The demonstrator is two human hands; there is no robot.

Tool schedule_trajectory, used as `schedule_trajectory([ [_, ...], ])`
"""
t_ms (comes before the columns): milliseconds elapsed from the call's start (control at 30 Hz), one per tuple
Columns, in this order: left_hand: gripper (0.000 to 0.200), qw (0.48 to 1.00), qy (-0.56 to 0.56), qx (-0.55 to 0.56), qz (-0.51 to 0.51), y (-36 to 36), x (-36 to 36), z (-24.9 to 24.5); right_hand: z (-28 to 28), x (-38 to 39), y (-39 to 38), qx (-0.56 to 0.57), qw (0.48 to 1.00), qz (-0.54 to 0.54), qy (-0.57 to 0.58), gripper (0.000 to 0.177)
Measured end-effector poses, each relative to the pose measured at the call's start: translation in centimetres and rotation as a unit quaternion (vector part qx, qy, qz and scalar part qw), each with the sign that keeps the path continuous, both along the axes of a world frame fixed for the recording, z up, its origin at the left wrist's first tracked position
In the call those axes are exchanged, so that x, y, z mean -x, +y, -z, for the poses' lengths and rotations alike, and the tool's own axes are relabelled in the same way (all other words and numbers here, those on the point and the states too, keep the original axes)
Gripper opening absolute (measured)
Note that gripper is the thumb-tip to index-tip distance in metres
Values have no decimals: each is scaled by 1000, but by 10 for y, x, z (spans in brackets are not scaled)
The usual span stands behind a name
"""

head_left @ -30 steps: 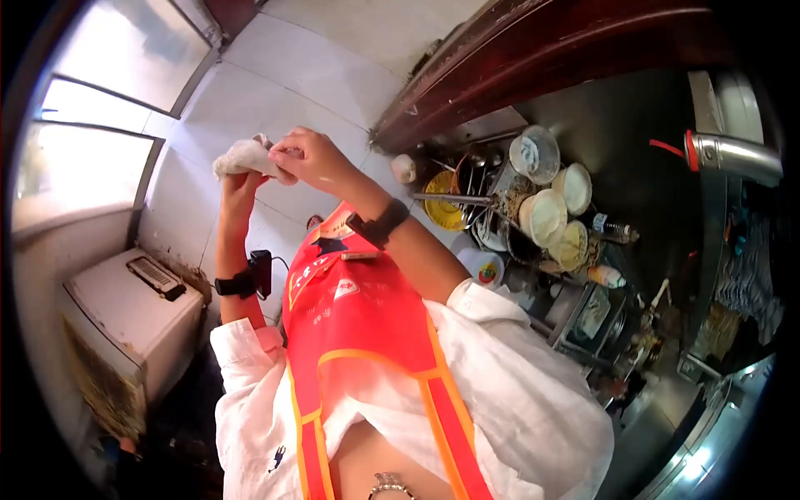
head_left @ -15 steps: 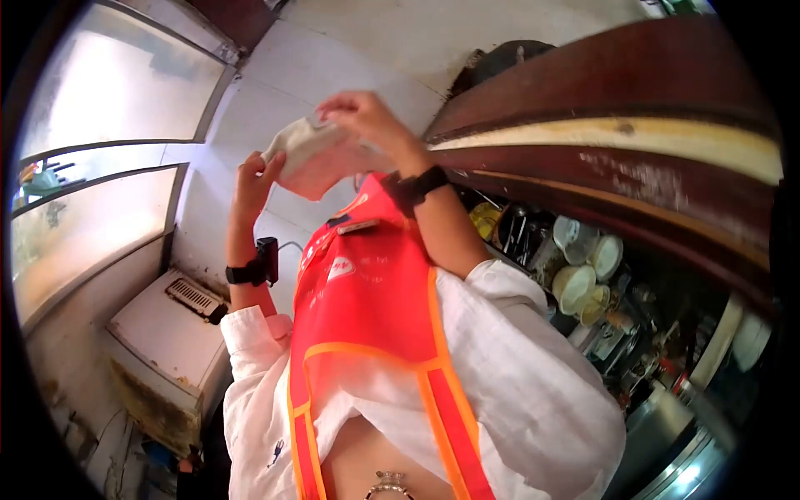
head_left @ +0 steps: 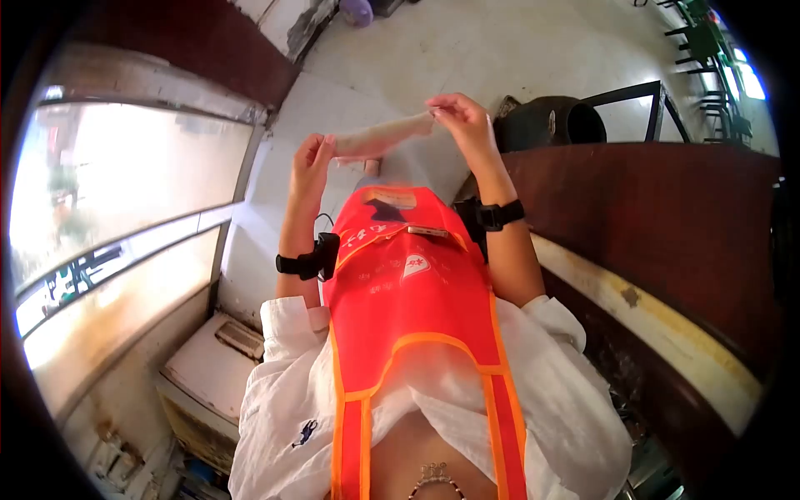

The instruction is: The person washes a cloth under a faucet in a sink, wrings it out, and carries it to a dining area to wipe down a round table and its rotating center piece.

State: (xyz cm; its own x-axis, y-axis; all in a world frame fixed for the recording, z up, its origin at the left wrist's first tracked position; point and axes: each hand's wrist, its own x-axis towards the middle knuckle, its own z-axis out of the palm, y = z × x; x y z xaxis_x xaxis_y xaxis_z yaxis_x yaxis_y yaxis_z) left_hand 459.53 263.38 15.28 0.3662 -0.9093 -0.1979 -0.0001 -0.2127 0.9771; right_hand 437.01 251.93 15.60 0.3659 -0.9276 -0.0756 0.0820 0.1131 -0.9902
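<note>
A pale cloth (head_left: 379,138) is stretched between my two hands in front of my body, above the floor. My left hand (head_left: 312,160) pinches its left end. Its right end, slightly higher, is held by the fingertips of my right hand (head_left: 461,123). The cloth hangs as a narrow, sagging strip, so its full size does not show. Black bands with small devices circle both of my wrists. Below my hands is the red apron (head_left: 408,292) I wear, with a phone-like object (head_left: 427,231) at its pocket.
On my right runs a dark red wooden counter (head_left: 650,225) with a pale edge. Beyond it sits a dark, round-mouthed vessel (head_left: 550,123) near a black frame (head_left: 657,108). Glass panels (head_left: 133,175) stand on my left, above a white box-like unit (head_left: 212,367). Green stools (head_left: 704,46) are far right.
The view has turned and shifted, bringing more floor and the counter top into sight. My hands have moved apart, drawing the bunched cloth out into a long strip.
</note>
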Motion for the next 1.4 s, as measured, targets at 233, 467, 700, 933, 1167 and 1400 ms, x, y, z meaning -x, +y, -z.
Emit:
schedule_trajectory([
  [233,21,992,20,41,115,-177,-8,-16,5,40,-125,-33,990,104,83,15],
  [467,22,977,-30,-7,212,-320,-23,-35,20,89,-174,-23,962,256,96,18],
  [700,21,971,40,32,232,-435,3,-15,-11,139,-201,-74,910,407,12,21],
  [933,18,978,-14,-5,208,-561,45,25,1,247,-269,-38,834,550,21,19],
  [1167,15,986,32,72,144,-684,127,-26,-6,312,-397,-52,844,531,54,16],
  [1400,17,960,192,82,188,-798,214,-50,-30,303,-524,-58,937,339,66,15],
])
